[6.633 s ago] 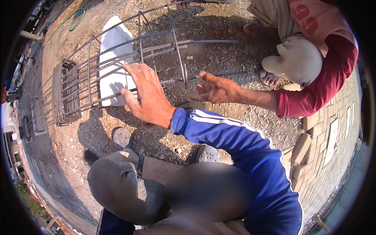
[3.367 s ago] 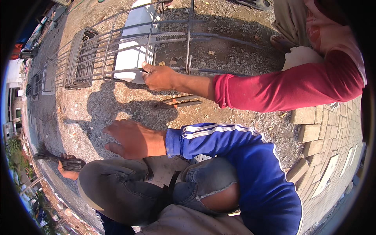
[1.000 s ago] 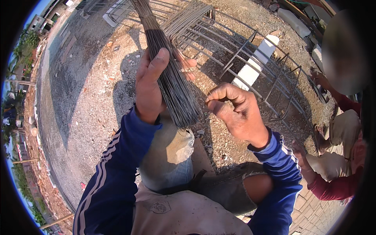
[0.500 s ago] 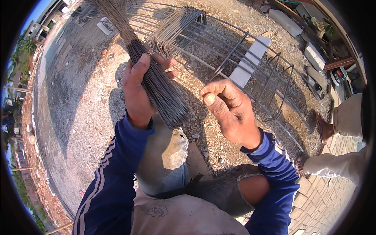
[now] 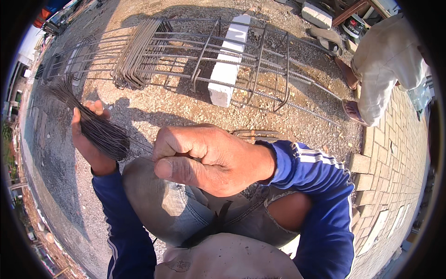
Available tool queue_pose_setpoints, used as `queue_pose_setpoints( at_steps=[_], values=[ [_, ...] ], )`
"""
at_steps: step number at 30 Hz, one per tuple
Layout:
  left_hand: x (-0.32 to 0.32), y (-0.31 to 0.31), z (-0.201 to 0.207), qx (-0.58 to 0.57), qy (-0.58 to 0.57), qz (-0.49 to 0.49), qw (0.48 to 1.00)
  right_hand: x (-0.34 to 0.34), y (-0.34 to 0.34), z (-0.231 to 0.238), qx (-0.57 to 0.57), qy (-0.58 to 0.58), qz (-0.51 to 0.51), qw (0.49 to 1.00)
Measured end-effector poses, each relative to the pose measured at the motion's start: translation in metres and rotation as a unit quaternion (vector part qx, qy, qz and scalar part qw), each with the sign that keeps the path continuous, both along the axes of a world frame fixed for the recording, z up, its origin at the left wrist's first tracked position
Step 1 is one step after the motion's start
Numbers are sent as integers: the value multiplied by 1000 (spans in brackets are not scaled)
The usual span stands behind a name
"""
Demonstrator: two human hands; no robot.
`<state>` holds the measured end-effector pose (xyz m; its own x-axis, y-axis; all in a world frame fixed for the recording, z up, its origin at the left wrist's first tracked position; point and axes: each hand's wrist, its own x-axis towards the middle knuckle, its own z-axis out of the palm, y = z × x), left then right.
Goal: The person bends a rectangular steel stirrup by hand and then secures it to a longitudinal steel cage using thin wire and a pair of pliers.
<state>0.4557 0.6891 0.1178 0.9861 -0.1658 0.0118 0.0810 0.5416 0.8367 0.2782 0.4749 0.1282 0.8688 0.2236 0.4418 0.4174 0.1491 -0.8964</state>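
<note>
A thick bundle of thin dark tie wire (image 5: pixel 101 132) lies across my left hand (image 5: pixel 95 151), whose fingers and thumb wrap round it at the left. Its trimmed end points toward my right hand, and the far end fans out. My right hand (image 5: pixel 216 160) is closer to the camera, thumb and bent forefinger pinched together. Thin wire strands (image 5: pixel 141 148) run between the bundle's near end and that pinch. Whether they are fully free of the bundle I cannot tell.
Beyond my hands a rebar cage (image 5: pixel 253 56) rests on a white block (image 5: pixel 227 69), with bunched stirrups (image 5: pixel 139 53) at its left. Bent rods (image 5: pixel 255 134) lie on the gravel. At right another person's legs (image 5: pixel 378 65) stand by brick paving (image 5: pixel 395 153). A sandal (image 5: pixel 327 39) lies behind.
The view has turned, shifting the cage left. My left hand with the bundle sits farther left and lower; my right hand has come closer to the camera, still pinching. More of the other person shows.
</note>
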Motion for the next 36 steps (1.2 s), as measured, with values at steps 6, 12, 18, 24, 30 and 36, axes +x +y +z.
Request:
queue_pose_setpoints(
  at_steps=[6, 12, 18, 24, 30, 36],
  values=[
    [60, 59, -74, 11, 104, 50, 993, -56, -44, 49, 133, 138, -132, 973],
    [96, 102, -261, 187, 264, 82, 943, -98, -134, 103, 175, -50, -219, 959],
    [48, -11, -157, 278, 64, -111, 952, -25, -131, 120, -161, -220, -267, 924],
    [-41, -119, 98, 109, -184, -276, 937, 47, -22, 30, -222, -274, -371, 859],
    [-17, -100, 84, 41, -240, -241, 940, 35, -4, -32, -269, -156, -284, 907],
    [4, -108, 75, 34, -261, -101, 959, 22, -57, -46, -326, -130, -315, 882]
  ],
)
